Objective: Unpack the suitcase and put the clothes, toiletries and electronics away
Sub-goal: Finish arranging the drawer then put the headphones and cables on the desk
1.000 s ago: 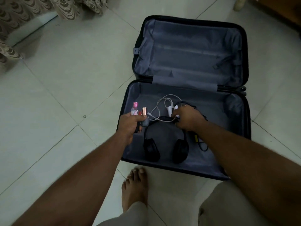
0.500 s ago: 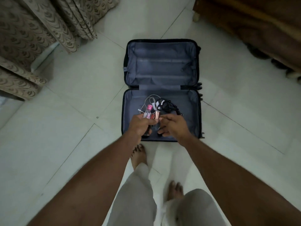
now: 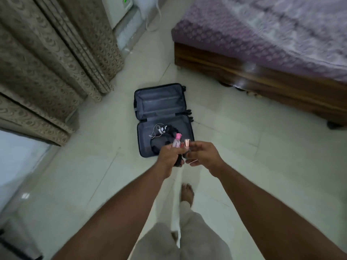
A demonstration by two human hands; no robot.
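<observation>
Fingers of left hand (image 3: 169, 156) grip small bottles (image 3: 177, 142); right hand (image 3: 203, 154) pinches a thin cable (image 3: 189, 162).

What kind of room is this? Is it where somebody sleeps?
Most likely a bedroom. A bed with a purple patterned cover on a wooden frame stands at the right, long patterned curtains hang at the left, and an open suitcase lies on the tiled floor between them.

Both arms reach forward — left hand (image 3: 169, 154) fisted around something, right hand (image 3: 203, 154) curled, fingertips pinching.
</observation>
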